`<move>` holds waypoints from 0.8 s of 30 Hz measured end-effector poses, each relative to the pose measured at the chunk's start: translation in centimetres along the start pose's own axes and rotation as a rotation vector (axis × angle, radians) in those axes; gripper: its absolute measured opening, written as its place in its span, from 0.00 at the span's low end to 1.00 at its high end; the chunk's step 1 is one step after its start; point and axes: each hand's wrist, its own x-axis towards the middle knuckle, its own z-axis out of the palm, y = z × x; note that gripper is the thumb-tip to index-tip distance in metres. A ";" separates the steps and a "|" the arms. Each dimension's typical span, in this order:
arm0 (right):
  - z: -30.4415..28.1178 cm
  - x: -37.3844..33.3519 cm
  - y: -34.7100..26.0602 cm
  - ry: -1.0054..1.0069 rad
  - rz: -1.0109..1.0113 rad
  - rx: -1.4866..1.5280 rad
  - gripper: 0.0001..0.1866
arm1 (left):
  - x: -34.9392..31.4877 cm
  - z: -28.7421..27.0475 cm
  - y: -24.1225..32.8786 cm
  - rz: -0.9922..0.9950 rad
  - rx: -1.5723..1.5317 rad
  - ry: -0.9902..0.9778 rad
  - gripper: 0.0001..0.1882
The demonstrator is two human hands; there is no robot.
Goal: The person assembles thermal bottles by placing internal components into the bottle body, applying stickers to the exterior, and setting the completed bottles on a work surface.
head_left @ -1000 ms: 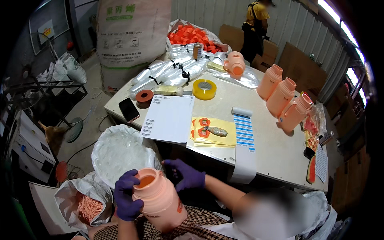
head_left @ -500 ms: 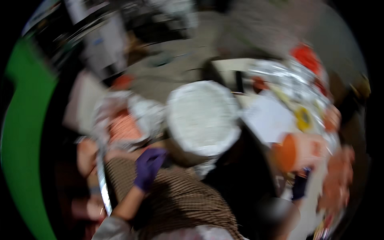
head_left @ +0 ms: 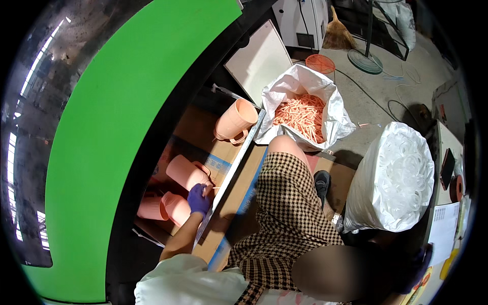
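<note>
My left hand (head_left: 199, 200), in a purple glove, has its fingers closed at the end of a peach-pink plastic mug (head_left: 187, 172) lying on its side. A short thin pink stub sticks out beside the fingertips; whether I grip the stub or the mug's end is hard to see. Two more mugs lie just left of the hand, one a pink mug (head_left: 176, 207) close to my wrist. Farther off, another handled mug (head_left: 237, 121) rests on the cardboard. My right hand (head_left: 420, 268), gloved in dark purple, is in shadow at the lower right by the table edge, its fingers mostly hidden.
A green machine panel (head_left: 96, 127) curves along the left. A metal rail (head_left: 231, 178) borders the mugs. Ahead stands a white sack (head_left: 338, 119) of pink plastic sticks; to the right, a sack (head_left: 356, 198) of clear rings. A broom (head_left: 337, 34) stands farther back.
The view has swung left toward the machine. My left hand has gone from above my lap to the mugs. The orange-pink container near my right hand is out of view.
</note>
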 end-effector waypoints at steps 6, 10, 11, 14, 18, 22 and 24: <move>8.4 -4.3 1.0 -0.238 -0.153 -0.090 0.14 | 4.5 4.2 -2.2 0.531 0.760 -0.167 0.27; 10.6 -4.9 -5.0 -0.250 0.203 0.166 0.10 | 8.3 9.2 -1.8 0.656 0.979 -0.756 0.28; 11.0 -5.1 -6.5 -0.272 0.122 0.131 0.09 | 8.6 9.8 -2.5 0.574 0.982 -0.886 0.28; 11.3 -6.6 -9.4 -0.278 -0.108 -0.043 0.07 | 10.5 7.6 -1.4 0.696 1.005 -1.070 0.23; 10.7 -8.2 -7.9 -0.206 -0.025 -0.017 0.07 | 15.3 -0.3 6.3 0.532 0.909 -0.847 0.43; 13.6 -9.1 -9.5 -0.260 0.034 0.086 0.07 | 19.4 -9.9 15.3 0.620 0.120 0.055 0.44; 15.0 -9.3 -9.9 -0.284 -0.329 -0.124 0.11 | 19.5 -15.4 22.6 0.774 -0.137 0.343 0.32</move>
